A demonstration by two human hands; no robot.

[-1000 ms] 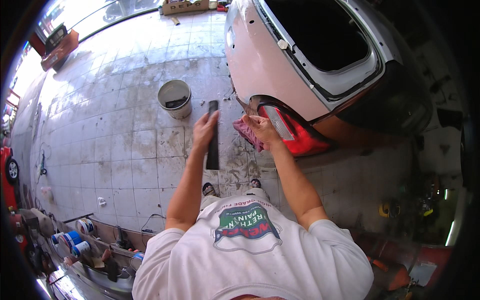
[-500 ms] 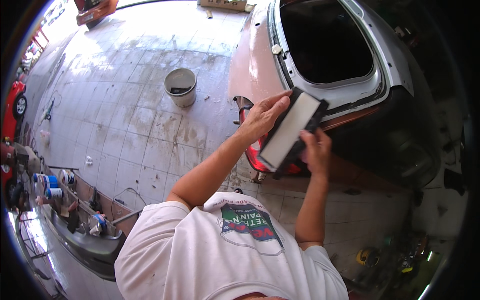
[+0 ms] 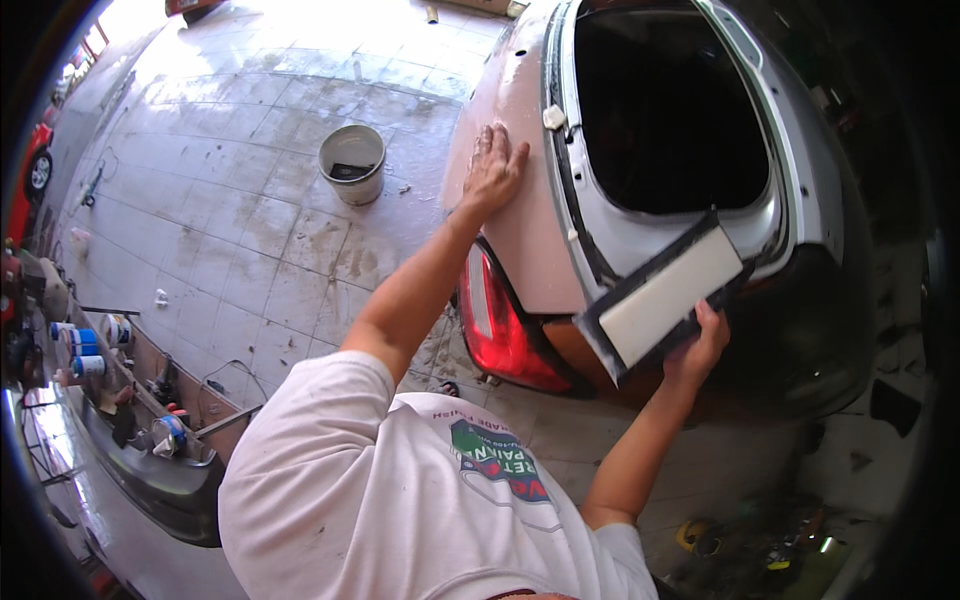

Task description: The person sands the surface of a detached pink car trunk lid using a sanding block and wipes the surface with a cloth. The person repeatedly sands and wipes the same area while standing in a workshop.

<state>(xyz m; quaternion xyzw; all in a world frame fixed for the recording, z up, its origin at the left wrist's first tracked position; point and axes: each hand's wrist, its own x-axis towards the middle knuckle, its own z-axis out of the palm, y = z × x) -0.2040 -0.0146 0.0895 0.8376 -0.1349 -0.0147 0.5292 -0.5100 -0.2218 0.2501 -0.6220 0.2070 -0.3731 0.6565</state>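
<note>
My left hand (image 3: 492, 172) lies with fingers outstretched on the pinkish primered rear panel (image 3: 535, 240) of a car, above the red taillight (image 3: 510, 340). My right hand (image 3: 700, 340) grips a long sanding block (image 3: 655, 295) with a dark frame and cream face, held tilted in front of the silver tailgate (image 3: 690, 230). A bit of purple cloth seems to show at that hand, partly hidden. The dark rear window opening (image 3: 670, 115) is above the block.
A grey bucket (image 3: 350, 190) with something dark inside stands on the tiled floor (image 3: 240, 200). At lower left are paint cans (image 3: 85, 342), tools and a loose dark bumper (image 3: 170, 500). A red car (image 3: 22, 190) is at the far left; yellow equipment (image 3: 700, 535) sits at lower right.
My left hand has left the sanding block and moved up onto the car panel. My right hand has carried the block rightward, and my body has turned toward the car.
</note>
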